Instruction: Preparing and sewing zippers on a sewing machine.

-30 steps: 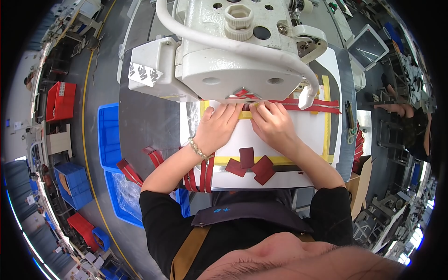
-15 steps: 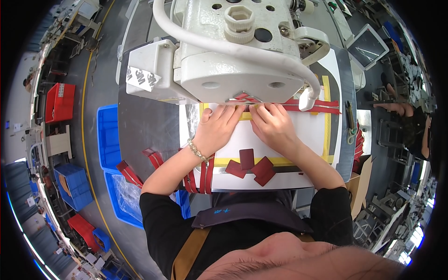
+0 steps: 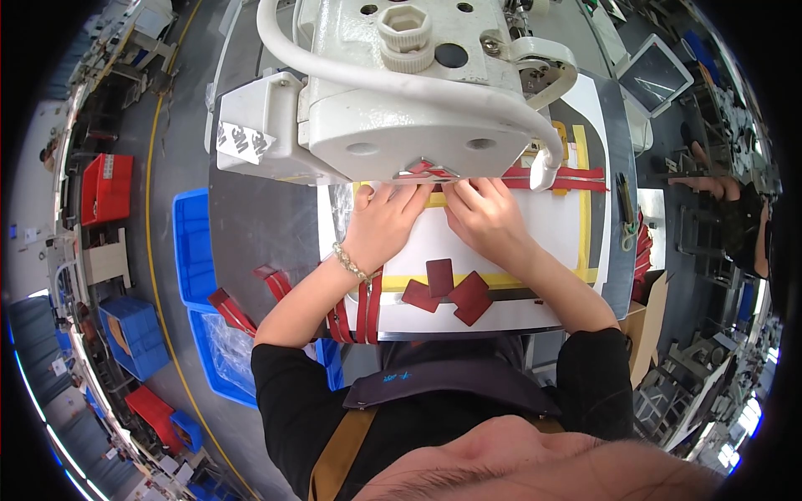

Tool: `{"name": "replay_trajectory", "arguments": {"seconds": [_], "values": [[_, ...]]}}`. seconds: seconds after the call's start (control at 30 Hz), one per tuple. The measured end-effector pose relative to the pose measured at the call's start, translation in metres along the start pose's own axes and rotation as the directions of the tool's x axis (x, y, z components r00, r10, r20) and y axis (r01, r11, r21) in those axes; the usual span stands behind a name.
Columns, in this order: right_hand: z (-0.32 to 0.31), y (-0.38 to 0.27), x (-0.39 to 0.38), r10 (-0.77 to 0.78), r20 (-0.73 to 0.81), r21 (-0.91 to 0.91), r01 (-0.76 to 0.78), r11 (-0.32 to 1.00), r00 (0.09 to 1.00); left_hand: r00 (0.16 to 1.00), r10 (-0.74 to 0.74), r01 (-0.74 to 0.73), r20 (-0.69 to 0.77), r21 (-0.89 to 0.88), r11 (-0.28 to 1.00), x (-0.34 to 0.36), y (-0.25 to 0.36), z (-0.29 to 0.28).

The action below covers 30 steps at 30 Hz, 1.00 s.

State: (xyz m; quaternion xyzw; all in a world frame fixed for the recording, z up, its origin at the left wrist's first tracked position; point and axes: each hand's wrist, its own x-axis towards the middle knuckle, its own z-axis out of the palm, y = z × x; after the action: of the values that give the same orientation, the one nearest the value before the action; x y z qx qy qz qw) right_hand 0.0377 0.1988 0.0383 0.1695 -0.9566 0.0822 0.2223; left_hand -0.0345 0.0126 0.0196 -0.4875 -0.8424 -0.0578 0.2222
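Your left hand point(image 3: 384, 221) lies nearly flat, fingers slightly spread, and your right hand point(image 3: 489, 221) has curled fingers; tips are hidden at the near edge of the white machine head point(image 3: 401, 129), so can't tell if either pinches anything. Red zipper strip point(image 3: 576, 179) runs out right from beside your right hand, over the white sheet's point(image 3: 418, 249) far part. Looks light, floppy tape, stiffer teeth: hold it flat by the tape edges.

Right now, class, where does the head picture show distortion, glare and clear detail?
Head view, left: the yellow floor line bows; head view, top: the white machine shows glossy highlights; head view, centre: left hand and right hand look fairly sharp.
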Motion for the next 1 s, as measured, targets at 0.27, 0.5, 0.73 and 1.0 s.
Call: {"name": "replay_trajectory", "arguments": {"seconds": [0.27, 0.5, 0.73, 1.0], "values": [[0.0002, -0.0018, -0.0003, -0.007, -0.017, -0.027, 0.007, 1.0, 1.0, 0.999, 0.002, -0.002, 0.04, 0.012, 1.0, -0.0011, 0.0009, -0.0019], [0.0015, -0.0017, -0.0004, -0.009, -0.055, -0.029, 0.007, 1.0, 0.998, 0.999, 0.01, -0.011, 0.044, 0.038, 0.999, -0.0007, 0.0009, -0.0021], [0.0028, -0.0025, 0.0003, -0.018, -0.062, -0.034, 0.016, 0.999, 0.998, 0.999, -0.002, 0.0, 0.053, 0.048, 0.999, -0.0016, 0.001, -0.0013], [0.0025, -0.0011, -0.002, -0.021, -0.057, -0.05, 0.018, 0.999, 0.998, 0.999, 0.011, -0.014, 0.047, 0.066, 0.998, 0.0004, 0.0011, -0.0028]]}}
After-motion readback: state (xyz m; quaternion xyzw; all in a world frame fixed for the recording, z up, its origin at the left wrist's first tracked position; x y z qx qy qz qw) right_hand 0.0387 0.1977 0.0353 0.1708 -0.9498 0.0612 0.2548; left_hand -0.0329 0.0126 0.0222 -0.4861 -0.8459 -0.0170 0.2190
